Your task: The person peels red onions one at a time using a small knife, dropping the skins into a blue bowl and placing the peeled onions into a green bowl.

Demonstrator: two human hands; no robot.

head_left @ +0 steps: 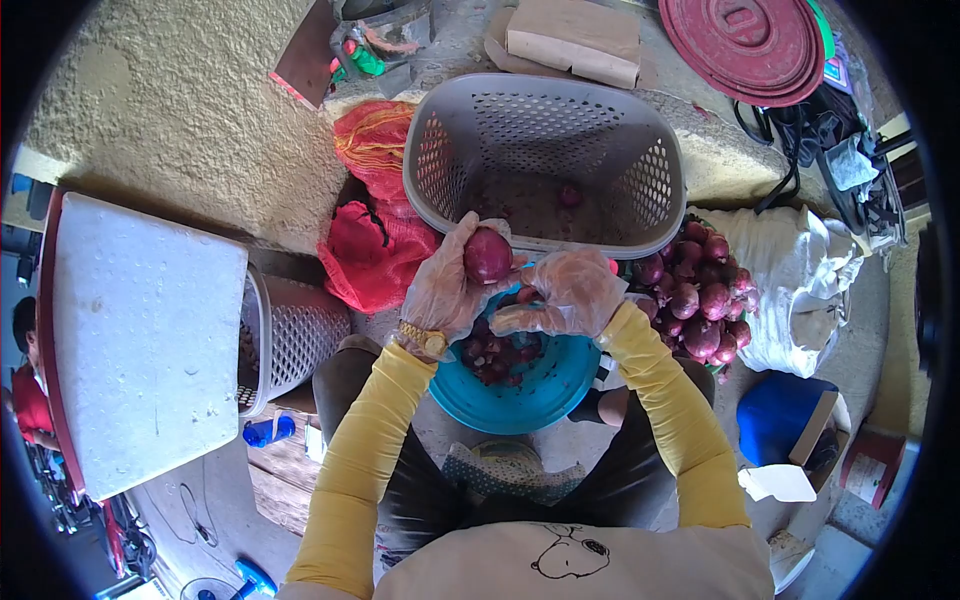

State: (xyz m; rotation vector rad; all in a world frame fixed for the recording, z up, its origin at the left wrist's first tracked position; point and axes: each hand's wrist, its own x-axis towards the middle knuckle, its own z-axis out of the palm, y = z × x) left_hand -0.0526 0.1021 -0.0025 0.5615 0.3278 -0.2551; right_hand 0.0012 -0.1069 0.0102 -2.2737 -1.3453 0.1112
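Observation:
My left hand (pixel 447 282), in a clear plastic glove, holds a large red onion (pixel 488 256) just in front of the grey basket. My right hand (pixel 568 292), gloved too, is beside it with its fingers curled; a small reddish piece shows near its fingertips, but its grip on it is unclear. Below both hands a blue basin (pixel 480 405) holds small dark red onions or peelings (pixel 497 358). A pile of red onions (pixel 705 305) lies right of my right hand.
The grey perforated basket (pixel 545 240) stands ahead with an onion inside. Red net bags (pixel 375 250) lie left of it, a white sack (pixel 815 290) to the right. A white foam lid (pixel 150 335) and another basket (pixel 300 335) stand left. A person (pixel 30 390) is at the far left.

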